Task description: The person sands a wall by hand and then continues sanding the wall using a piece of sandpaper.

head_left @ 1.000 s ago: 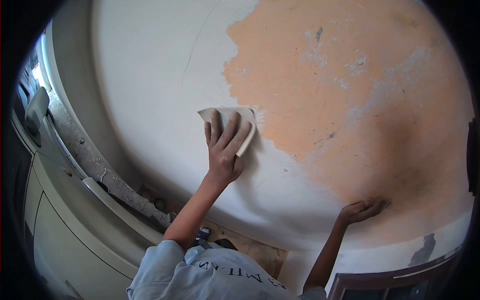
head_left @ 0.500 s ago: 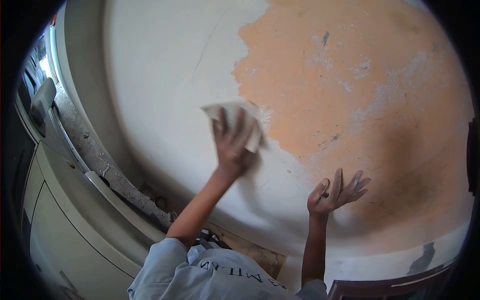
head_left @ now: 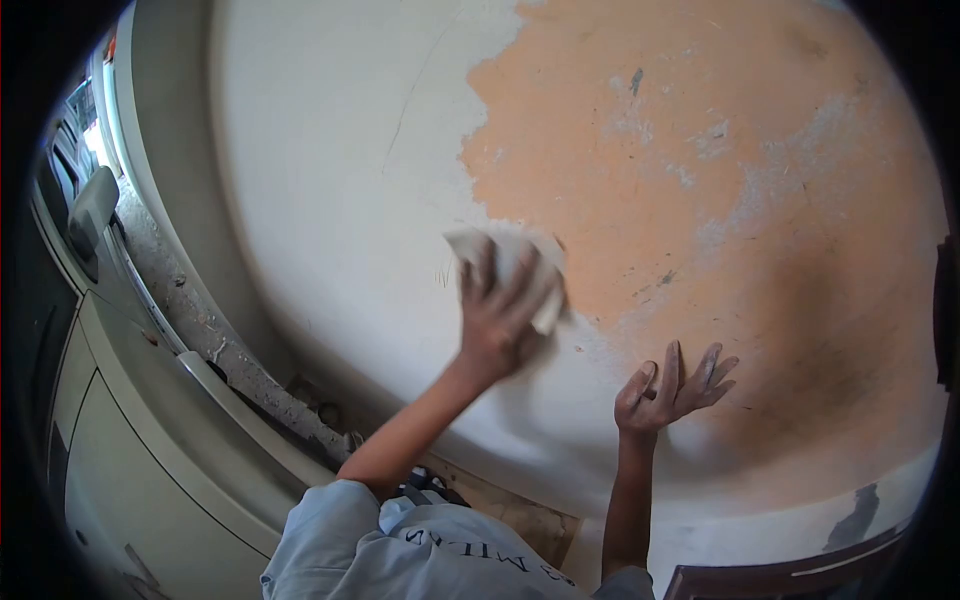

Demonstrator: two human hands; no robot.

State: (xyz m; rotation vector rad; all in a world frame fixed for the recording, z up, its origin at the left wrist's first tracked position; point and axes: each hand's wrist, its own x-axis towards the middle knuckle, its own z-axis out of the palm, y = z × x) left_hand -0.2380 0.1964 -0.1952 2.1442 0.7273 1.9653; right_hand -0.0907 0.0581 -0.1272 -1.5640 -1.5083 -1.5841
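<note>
My left hand presses a pale, creased sheet of sandpaper against the wall, its fingers laid across the back of it. Motion smears both hand and sheet a little. The sheet lies over the ragged border where white coating meets a peach-orange patch. Lower and to the right, my right hand is at the wall, dusty, with fingers spread and nothing in them. Its thumb stands apart on the left side.
A light-coloured car with a side mirror stands close on the left. Between car and wall runs a rough, debris-strewn strip. A dark brown frame is at lower right. Grey scuffs and a dark smudge mark the orange patch.
My left hand and the sandpaper have moved right and down along the border. My right hand has stayed in nearly the same place. The view has shifted slightly.
</note>
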